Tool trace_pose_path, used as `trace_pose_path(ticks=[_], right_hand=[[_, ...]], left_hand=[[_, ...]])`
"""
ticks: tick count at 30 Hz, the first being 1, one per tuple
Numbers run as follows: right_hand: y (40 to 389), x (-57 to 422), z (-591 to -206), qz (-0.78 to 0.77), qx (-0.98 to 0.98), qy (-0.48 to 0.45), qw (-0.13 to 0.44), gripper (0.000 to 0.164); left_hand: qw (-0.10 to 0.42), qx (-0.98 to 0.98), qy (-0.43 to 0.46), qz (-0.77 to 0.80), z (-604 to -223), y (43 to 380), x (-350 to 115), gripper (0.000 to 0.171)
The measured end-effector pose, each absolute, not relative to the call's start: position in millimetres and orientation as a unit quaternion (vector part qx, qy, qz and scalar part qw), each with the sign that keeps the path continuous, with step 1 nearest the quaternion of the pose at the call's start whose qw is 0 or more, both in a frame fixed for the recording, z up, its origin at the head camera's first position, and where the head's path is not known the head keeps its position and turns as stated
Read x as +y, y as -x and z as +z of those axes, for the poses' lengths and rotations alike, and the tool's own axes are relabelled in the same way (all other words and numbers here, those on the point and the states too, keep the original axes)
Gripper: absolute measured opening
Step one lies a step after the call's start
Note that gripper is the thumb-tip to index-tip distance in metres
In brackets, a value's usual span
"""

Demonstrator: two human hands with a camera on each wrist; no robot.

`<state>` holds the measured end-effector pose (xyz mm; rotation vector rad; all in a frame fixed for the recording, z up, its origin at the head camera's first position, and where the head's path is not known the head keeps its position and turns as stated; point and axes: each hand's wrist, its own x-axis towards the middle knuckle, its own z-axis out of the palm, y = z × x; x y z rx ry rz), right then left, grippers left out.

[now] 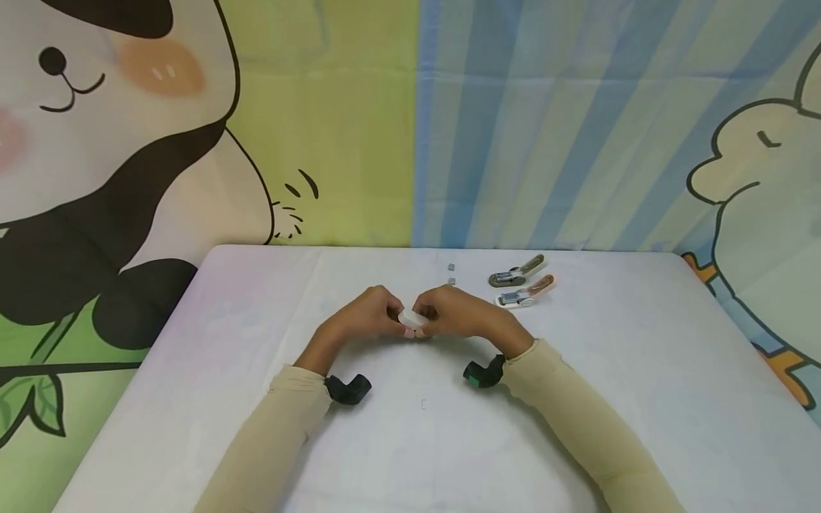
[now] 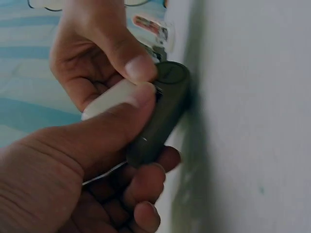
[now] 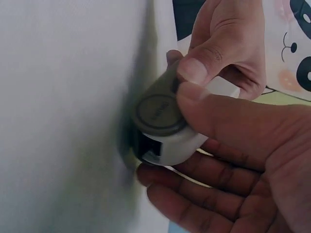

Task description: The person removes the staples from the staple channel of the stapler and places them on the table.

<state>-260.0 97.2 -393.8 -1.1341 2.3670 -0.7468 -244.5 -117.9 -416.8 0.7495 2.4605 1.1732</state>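
Observation:
Between both hands, low over the table's middle, is a small stapler (image 1: pixel 412 318), white with a dark olive-green part. My left hand (image 1: pixel 367 315) grips one end, its thumb pressed to the side and fingers curled beneath. From the other side my right hand (image 1: pixel 457 311) pinches it, the two thumbs nearly tip to tip. In the right wrist view the stapler's mouth (image 3: pixel 152 148) faces outward beside a round, dark green end with raised lettering. The left wrist view has the green body (image 2: pixel 167 97) tilted close to the white cloth. The hands cover part of the white side.
Two opened staplers, one olive (image 1: pixel 516 272) and one white with orange (image 1: pixel 526 292), lie behind my right hand. Two small grey staple strips (image 1: pixel 452 267) are left of them. A single thin staple (image 1: pixel 423 405) lies nearer me on the white table (image 1: pixel 410 463).

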Motion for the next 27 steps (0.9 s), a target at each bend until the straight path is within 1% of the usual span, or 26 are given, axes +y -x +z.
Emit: trace_pose_path(ticks=[3,7,10,14,17,19,23,27], right_hand=[[251.6,99.6,-390.2,-0.25,0.856,0.411,0.191,0.018],[242.3,100.4,-388.2,-0.251,0.859,0.414,0.166,0.02],[235.6,97.2,-390.6,-0.243,0.861,0.426,0.135,0.021],[228.1,92.6,-394.4,-0.194,0.87,0.446,0.08,0.021],[225.7,91.6,-395.4,-0.168,0.871,0.458,0.063,0.021],[226.0,93.0,-394.7,-0.174,0.866,0.464,0.073,0.019],[232.3,101.3,-392.6,-0.219,0.852,0.461,0.12,0.013],[239.1,107.4,-389.9,-0.271,0.836,0.45,0.16,0.016]], left_hand=[[0.161,0.857,-0.267,0.411,-413.3,237.3,-113.3,0.009],[0.157,0.859,-0.272,0.403,-412.1,231.2,-108.7,0.01],[0.156,0.866,-0.265,0.395,-414.4,227.2,-108.1,0.016],[0.165,0.867,-0.257,0.394,-419.2,225.3,-108.6,0.02],[0.173,0.867,-0.254,0.393,-422.9,226.5,-108.0,0.019],[0.181,0.866,-0.251,0.392,-424.6,226.8,-107.3,0.019],[0.195,0.865,-0.24,0.396,-424.1,225.1,-106.1,0.018],[0.201,0.87,-0.218,0.393,-422.5,223.5,-107.0,0.018]])
